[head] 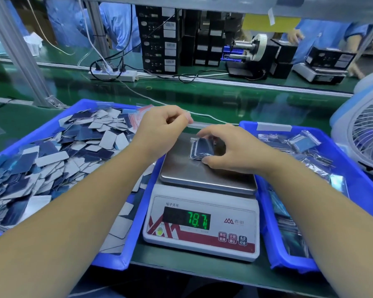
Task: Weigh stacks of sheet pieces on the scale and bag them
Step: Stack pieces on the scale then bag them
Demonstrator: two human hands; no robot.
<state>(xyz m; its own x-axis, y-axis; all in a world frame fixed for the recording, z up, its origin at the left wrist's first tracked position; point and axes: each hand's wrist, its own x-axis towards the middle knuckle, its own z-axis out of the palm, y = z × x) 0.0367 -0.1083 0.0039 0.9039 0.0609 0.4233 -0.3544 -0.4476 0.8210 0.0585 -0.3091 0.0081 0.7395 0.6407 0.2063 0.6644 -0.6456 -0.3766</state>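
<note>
A white digital scale (202,224) with a steel pan (181,168) stands between two blue trays; its green display reads about 78.7. On the pan lies a stack of dark blue sheet pieces in a clear bag (201,148). My right hand (230,147) curls its fingers and thumb round that bagged stack. My left hand (163,127) hovers above the pan's far left corner with its fingers curled, pinching what looks like the clear bag's edge. The left tray (121,257) holds several loose blue and grey sheet pieces (73,145).
The right blue tray (289,261) holds several filled clear bags (299,145). A white and blue fan (366,134) stands at the far right. Red-striped empty bags (138,117) lie at the left tray's back. Beyond runs a green conveyor with a power strip (116,75) and black boxes.
</note>
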